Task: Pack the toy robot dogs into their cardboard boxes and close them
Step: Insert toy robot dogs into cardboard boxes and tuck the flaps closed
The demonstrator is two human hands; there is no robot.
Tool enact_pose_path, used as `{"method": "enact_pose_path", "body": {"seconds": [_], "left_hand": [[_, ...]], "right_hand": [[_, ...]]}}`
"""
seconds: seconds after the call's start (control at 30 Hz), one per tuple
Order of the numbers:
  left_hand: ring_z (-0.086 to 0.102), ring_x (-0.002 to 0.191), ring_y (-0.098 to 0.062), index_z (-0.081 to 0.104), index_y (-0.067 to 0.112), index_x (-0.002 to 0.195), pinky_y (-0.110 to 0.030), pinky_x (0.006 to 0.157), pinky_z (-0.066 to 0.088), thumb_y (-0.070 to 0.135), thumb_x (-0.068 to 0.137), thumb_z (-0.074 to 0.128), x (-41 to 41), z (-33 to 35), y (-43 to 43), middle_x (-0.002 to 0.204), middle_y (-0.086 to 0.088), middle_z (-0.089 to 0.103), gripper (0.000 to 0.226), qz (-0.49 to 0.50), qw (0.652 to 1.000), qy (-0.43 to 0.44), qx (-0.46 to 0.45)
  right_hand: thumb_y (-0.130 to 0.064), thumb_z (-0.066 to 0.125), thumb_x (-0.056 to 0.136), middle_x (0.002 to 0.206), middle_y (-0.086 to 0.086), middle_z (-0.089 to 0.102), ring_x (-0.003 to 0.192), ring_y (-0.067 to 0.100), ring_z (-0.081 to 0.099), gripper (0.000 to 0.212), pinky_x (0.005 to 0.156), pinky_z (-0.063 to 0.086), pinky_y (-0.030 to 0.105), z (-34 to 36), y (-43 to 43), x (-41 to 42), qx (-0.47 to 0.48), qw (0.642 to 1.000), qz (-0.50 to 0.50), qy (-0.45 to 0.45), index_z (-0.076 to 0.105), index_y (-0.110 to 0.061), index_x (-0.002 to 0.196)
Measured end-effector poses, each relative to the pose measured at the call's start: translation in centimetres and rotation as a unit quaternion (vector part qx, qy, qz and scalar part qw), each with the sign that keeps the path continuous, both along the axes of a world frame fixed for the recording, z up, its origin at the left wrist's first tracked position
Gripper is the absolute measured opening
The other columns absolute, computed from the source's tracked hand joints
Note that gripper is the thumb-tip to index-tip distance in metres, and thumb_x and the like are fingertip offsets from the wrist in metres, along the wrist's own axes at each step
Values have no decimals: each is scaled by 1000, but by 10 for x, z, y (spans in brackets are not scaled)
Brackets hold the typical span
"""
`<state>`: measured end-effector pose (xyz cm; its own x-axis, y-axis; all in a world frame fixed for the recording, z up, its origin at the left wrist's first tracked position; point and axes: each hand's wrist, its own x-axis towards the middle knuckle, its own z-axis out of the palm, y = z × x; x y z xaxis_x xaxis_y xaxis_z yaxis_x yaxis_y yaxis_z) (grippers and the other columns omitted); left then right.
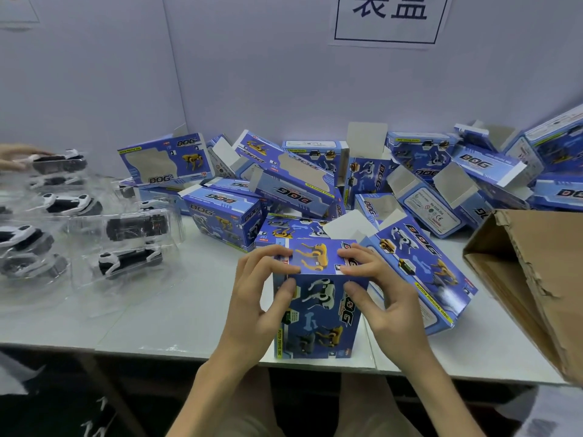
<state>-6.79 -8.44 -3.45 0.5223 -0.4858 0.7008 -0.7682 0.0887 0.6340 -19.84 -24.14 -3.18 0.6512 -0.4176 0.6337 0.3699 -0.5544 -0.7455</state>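
A blue toy-dog box [318, 313] stands on end at the table's front edge, its top flap folded down. My left hand [258, 298] grips its left side, fingers on the top flap and thumb on the front face. My right hand [375, 294] holds the right side the same way. Several black-and-white robot dogs [126, 261] in clear plastic trays lie at the left. A pile of open blue boxes [303, 184] fills the back of the table.
A large brown carton [536, 279] lies open on its side at the right. Another person's hand [15, 157] reaches over the trays at the far left. A white wall with a paper sign [388, 17] stands behind the table [176, 313].
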Motion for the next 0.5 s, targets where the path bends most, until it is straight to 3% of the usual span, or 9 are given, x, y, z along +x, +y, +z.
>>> {"method": "enact_pose_path", "body": {"seconds": [0.03,0.13,0.23,0.3,0.4,0.47,0.5], "left_hand": [[45,130,-16,60,31,110,-14,98,39,32,91,62,1,-1,1,130,18,52,19,-11,1000,21,5],[41,135,-6,40,37,139,-21,101,41,42,82,72,4,-3,7,143,23,44,65,-55,990,115,67],[51,122,1,30,50,141,-13,89,46,47,76,79,4,0,10,127,36,51,82,-105,973,167,121],[56,116,-2,37,50,136,-9,81,48,41,71,86,-2,4,14,120,32,57,82,-102,977,151,109],[58,115,-7,46,35,132,-10,84,48,32,64,89,-16,5,22,123,18,62,81,-92,988,95,74],[57,122,-11,47,26,131,-14,96,45,24,64,88,-27,3,27,128,9,60,78,-85,995,28,51],[51,131,-15,47,28,131,-21,104,43,24,68,86,-33,0,27,135,8,55,75,-74,995,-18,58]], "right_hand": [[-9,64,89,127,-5,67,135,17,50,20,110,39,28,-1,1,0,18,1000,7,-2,69,-24,101],[-7,62,88,129,-3,66,137,16,47,25,109,40,28,-3,4,-2,67,997,21,-24,69,-29,98],[-6,60,86,128,-2,67,136,14,49,25,101,46,24,-4,10,-7,131,990,28,-48,71,-29,91],[-10,58,86,131,2,65,134,16,51,19,99,49,29,-4,12,-14,205,976,48,-61,70,-25,83],[-28,60,89,139,7,60,128,23,57,12,94,54,42,-1,5,-35,370,923,85,-65,65,-18,85],[-50,51,89,133,6,64,117,28,65,36,85,56,52,-3,-10,-57,428,901,64,31,61,-16,92],[-60,45,85,125,8,67,107,32,69,50,78,55,50,-5,-15,-69,447,887,57,104,60,-12,93]]}}
